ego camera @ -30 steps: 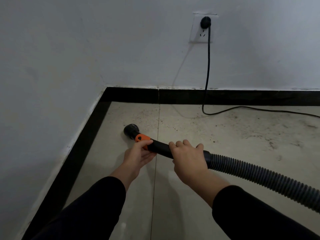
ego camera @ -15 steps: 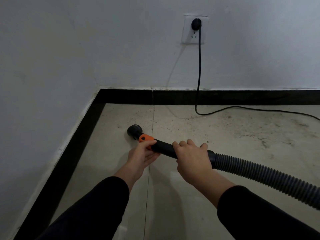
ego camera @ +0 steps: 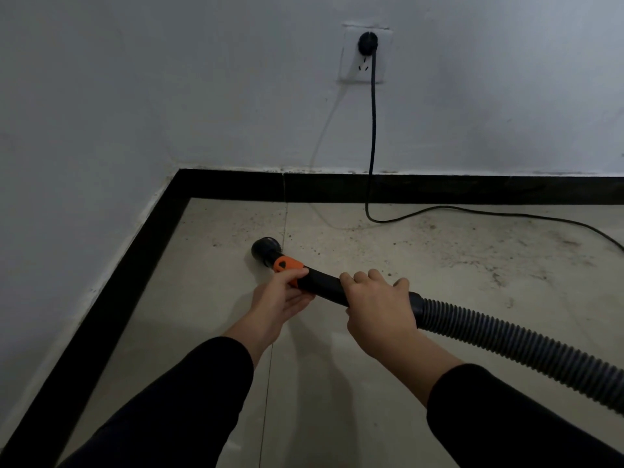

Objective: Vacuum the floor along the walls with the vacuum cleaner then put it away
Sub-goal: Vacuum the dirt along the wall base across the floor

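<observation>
Both hands were on the handle tube (ego camera: 326,288) of the vacuum cleaner.

Left hand (ego camera: 278,305): palm-up under the tube's far end, thumb over the top at the near edge of the orange collar (ego camera: 287,266), fingers cupped below. It was grasping the tube.

Right hand (ego camera: 380,310): clamped over the top nearer me, knuckles up, fingers wrapped down the far side, just short of where the ribbed hose (ego camera: 506,342) joined. The hose ran to the near right and out of frame. Cleaner body not in view.

Nozzle (ego camera: 266,248): round, black, just beyond the collar, angled down to the far left. It sat at the floor (ego camera: 202,315), on or beside a tile joint. Couldn't tell if it actually touched. It was in the corner area, near the black skirting (ego camera: 138,265) of the left wall but apart from it, and well short of the skirting on the far wall (ego camera: 506,96).

On the far wall was a white socket (ego camera: 351,69) with a black plug (ego camera: 368,42) in it. The power cord (ego camera: 372,130) dropped straight down, crossed the skirting, curved on the floor and ran off right.

Dark specks (ego camera: 489,261) and smudges covered the tiles right of the nozzle, out towards the far wall. Both sleeves (ego camera: 189,407) were black.
</observation>
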A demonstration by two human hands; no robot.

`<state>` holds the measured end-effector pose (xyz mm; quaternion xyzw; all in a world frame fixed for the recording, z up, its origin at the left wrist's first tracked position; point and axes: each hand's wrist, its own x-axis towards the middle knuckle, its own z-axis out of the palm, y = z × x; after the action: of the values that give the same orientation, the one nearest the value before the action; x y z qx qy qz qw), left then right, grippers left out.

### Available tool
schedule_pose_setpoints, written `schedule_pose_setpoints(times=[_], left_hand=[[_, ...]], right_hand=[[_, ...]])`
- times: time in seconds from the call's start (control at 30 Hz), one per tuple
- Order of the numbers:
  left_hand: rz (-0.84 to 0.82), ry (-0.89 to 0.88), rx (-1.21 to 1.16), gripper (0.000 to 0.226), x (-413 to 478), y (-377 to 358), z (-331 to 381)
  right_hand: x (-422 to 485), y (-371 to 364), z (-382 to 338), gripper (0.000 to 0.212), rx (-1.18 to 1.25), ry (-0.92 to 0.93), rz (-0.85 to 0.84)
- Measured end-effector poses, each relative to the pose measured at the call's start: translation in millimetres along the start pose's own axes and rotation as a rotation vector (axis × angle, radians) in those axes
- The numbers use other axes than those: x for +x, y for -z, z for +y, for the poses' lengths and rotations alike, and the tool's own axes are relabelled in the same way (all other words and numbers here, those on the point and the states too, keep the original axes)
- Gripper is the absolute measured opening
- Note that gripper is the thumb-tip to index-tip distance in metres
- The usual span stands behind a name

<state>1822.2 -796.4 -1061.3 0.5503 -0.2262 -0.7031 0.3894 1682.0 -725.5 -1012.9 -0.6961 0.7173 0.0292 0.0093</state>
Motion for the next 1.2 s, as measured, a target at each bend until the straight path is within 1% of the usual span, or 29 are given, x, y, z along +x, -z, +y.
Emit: schedule_pose_setpoints(times=[0.47, 0.63, 0.83, 1.2], left_hand=[[-0.027, 0.007, 0.024, 0.021, -2.8, -25.0, -5.2], [-0.030, 0.013, 0.031, 0.020, -2.5, -32.2, -10.0], [-0.047, 0.026, 0.023, 0.018, -2.1, -42.2, -12.2], [-0.010, 0.020, -0.014, 0.021, 8.2, -40.3, -9.3]], right_hand=[[-4.3, -1.6, 18.8, 0.037, 0.006, -0.050, 0.005], [-7.6, -3.3, 26.0, 0.040, 0.009, -0.063, 0.005], [-7.9, -4.2, 35.4, 0.037, 0.015, -0.085, -0.003], [4.4, -11.7, 31.6, 0.039, 0.017, -0.078, 0.024]])
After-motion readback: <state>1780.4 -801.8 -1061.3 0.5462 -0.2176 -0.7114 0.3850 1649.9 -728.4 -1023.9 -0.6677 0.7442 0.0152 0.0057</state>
